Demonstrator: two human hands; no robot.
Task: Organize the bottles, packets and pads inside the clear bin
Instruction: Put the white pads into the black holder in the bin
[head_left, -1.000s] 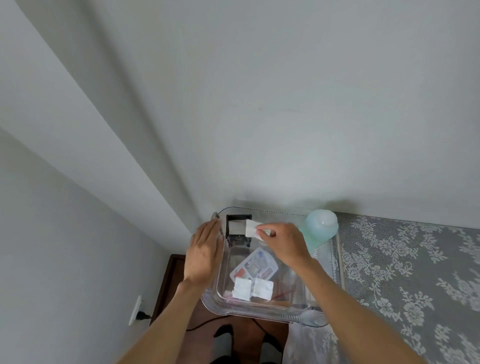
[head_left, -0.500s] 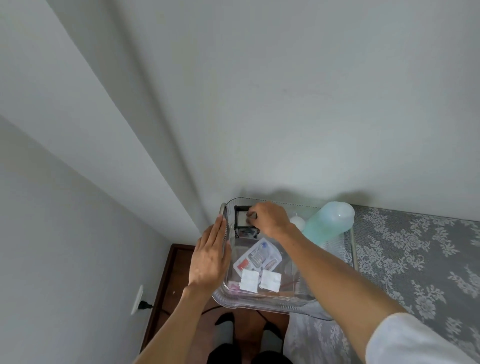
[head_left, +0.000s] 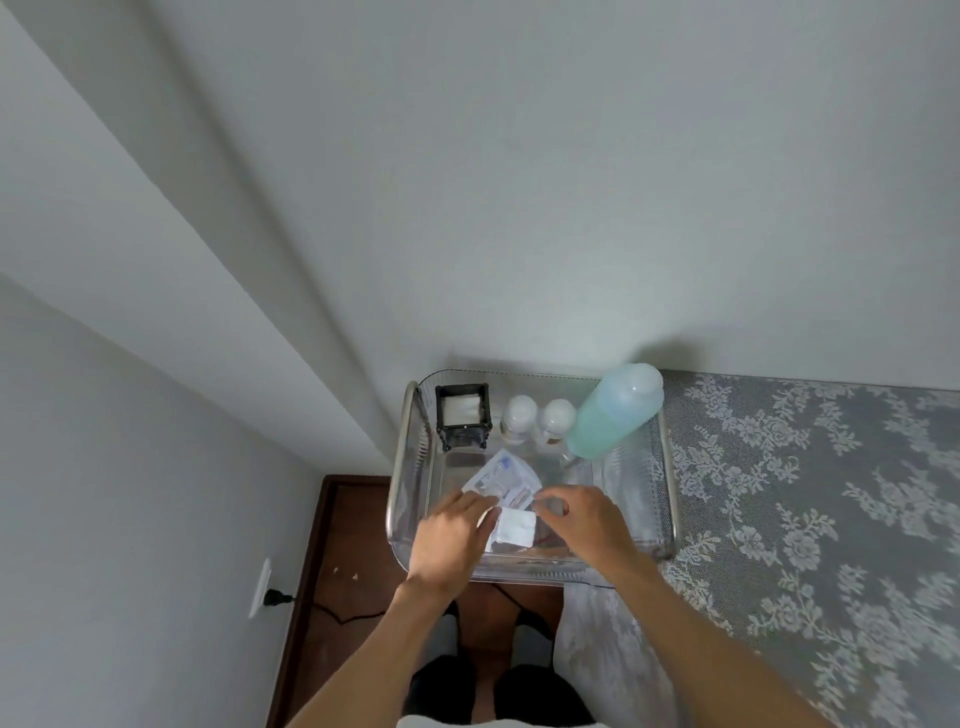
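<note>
The clear bin (head_left: 410, 467) sits at the table's left end against the wall. Along its far side stand a black holder (head_left: 462, 415) with white pads in it, two small white-capped bottles (head_left: 521, 413) (head_left: 558, 415), and a large teal bottle (head_left: 613, 410) leaning right. Flat packets (head_left: 501, 475) lie on the bin's floor. A white pad (head_left: 514, 527) lies near the front wall between my hands. My left hand (head_left: 449, 540) reaches in from the left, its fingers closed over a second pad's edge. My right hand (head_left: 582, 525) hovers curled at the pad's right corner; its grip is unclear.
A grey lace tablecloth (head_left: 805, 493) covers the table to the right of the bin. The white wall (head_left: 519, 208) rises directly behind it. To the left, below the table, are a dark wooden floor (head_left: 337, 571) and a wall socket (head_left: 262, 587) with a black plug.
My right hand has left the black holder at the back and come down to the pads at the front. My left hand has moved off the bin's left wall onto the pads.
</note>
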